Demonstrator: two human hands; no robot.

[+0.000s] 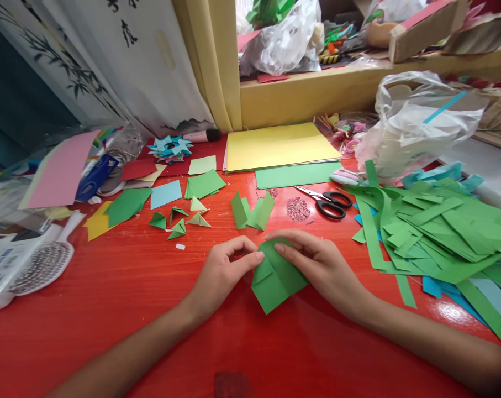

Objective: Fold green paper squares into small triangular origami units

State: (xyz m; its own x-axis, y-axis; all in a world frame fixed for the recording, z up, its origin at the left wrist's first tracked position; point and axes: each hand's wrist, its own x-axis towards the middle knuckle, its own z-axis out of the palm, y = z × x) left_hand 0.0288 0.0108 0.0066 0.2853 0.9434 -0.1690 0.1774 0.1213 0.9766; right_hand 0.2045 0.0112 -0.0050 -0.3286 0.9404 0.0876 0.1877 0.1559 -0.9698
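Both hands grip a square of green paper (277, 283) with creases across it, tilted a little above the red table (159, 320). My left hand (227, 262) pinches its upper left edge between thumb and fingers. The thumb of my right hand (322, 265) presses on the upper right part, with the fingers behind the sheet. Just beyond the hands stand two folded green paper pieces (253, 211). Small folded paper triangles (178, 229) lie to the left, near a stack of green squares (204, 183) and a light blue square (166, 194).
Black-handled scissors (332, 204) lie behind my right hand. A heap of green strips (436, 226) covers the right side. Yellow sheets (279, 146) lie at the back, beside a plastic bag (424, 127). A white hairbrush (47, 260) is at left, near a blue paper star ornament (170, 148).
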